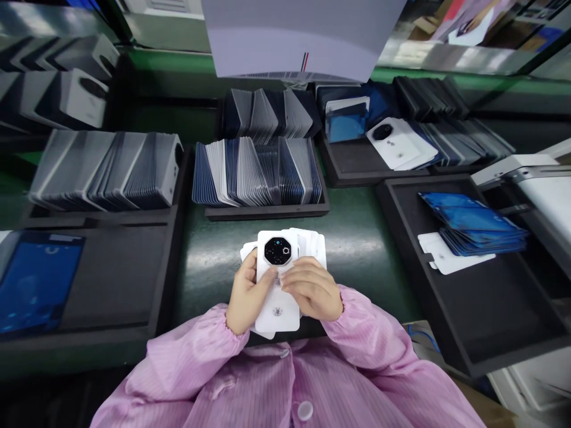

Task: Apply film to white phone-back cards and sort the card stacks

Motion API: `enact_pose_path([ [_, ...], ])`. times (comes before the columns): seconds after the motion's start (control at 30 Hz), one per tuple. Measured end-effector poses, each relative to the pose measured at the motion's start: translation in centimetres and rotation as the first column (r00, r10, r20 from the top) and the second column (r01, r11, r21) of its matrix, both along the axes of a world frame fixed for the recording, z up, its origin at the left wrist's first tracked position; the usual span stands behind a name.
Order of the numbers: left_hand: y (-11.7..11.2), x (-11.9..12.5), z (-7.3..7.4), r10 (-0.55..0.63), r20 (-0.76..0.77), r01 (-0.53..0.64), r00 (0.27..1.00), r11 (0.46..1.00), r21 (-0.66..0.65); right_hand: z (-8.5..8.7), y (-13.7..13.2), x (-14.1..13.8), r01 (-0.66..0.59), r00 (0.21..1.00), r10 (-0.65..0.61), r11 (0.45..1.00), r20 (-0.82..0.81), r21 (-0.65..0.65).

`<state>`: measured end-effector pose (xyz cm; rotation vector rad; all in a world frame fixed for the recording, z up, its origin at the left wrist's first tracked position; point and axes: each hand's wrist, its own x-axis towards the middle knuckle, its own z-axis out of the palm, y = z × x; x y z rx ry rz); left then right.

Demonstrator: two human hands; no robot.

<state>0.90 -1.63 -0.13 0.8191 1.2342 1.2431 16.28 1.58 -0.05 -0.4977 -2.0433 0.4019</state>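
A small stack of white cards (277,297) is held upright above the green bench, tilted towards me. The top card bears a dark eight-sided patch with small spots, like a phone's camera area, and small grey prints below it. My left hand (250,291) is closed round the stack's left edge, its thumb lying on the front. My right hand (312,288) is bent over the right side, its fingers together and their tips touching the top card's face. More white cards (314,241) fan out behind the top one; how far each hand's grip reaches behind them is hidden.
A black tray (267,211) packed with upright blue and grey sheets stands ahead. Another tray (473,309) at right holds blue film-covered sheets (482,226). At left are rows of sheets (107,172) and a blue sheet (40,279). A pale panel (303,35) hangs over the back.
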Motion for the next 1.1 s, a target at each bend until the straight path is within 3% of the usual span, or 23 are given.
enact_pose_path([
  [0.6,-0.1,-0.27,-0.07,-0.007,0.022,0.007,1.0,1.0,-0.002,0.22,0.15,0.06,-0.069,0.997,0.068,0.998,-0.036,-0.009],
  [1.1,-0.29,-0.45,0.09,-0.032,0.005,0.032,0.999,0.999,0.008,0.35,0.05,0.05,-0.047,0.998,0.046,0.999,-0.048,-0.01],
])
